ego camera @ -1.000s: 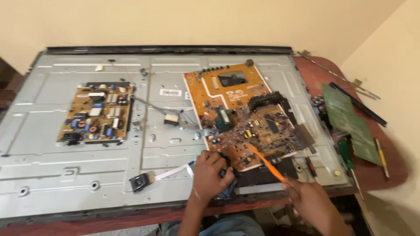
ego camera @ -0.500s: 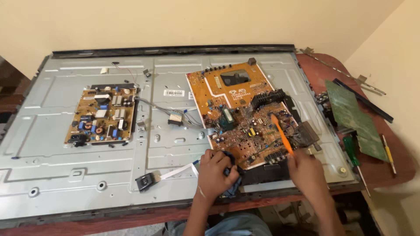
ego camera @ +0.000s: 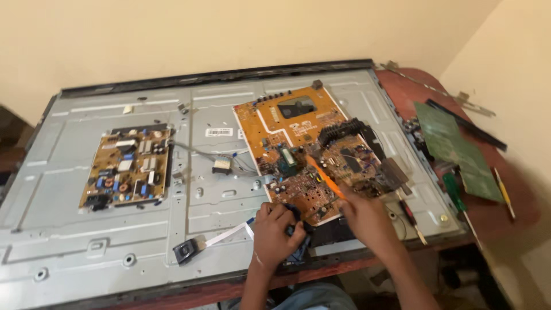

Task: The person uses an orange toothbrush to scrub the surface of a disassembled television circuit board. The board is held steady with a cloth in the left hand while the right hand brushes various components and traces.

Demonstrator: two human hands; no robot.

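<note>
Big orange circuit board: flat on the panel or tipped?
Tipped: the large orange circuit board overlaps a smaller brown board, skewed on the grey metal panel.

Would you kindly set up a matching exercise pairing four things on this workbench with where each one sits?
Things:
1. small circuit board
2. orange tool
3. green circuit board
4. green-handled screwdriver

Places:
A. in the right hand, over the large orange board
B. left part of the metal back panel
C. on the red table, nearest the wall
D. between the panel's right edge and the green board

Pairs: 1-B, 2-A, 3-C, 4-D
</note>
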